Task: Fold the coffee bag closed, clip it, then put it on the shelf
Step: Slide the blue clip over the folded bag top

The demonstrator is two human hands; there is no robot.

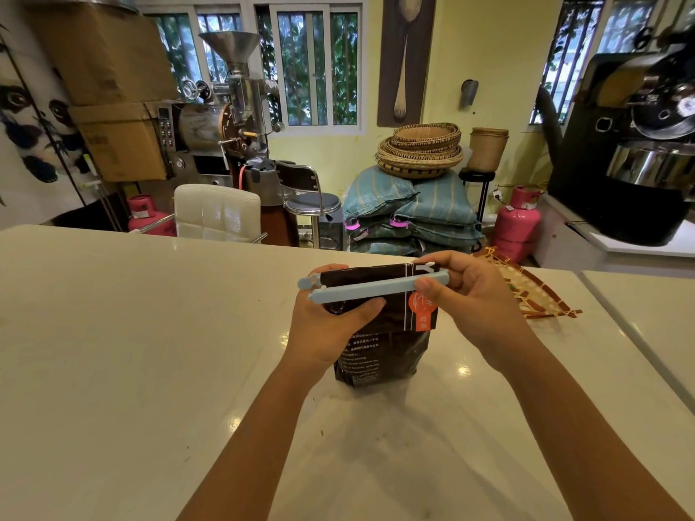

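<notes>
coffee bag (380,344) upright on counter (150,332), top hidden by left hand (331,325) gripping fold; right hand (470,295) pinching clip (372,289)

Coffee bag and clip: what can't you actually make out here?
All in the head view:
- Bag print: too small to read.
- Clip right end: covered by the right hand, so whether it is latched cannot be told.
- Bag's left edge: behind the left hand.
- Shelf: not in view.
</notes>
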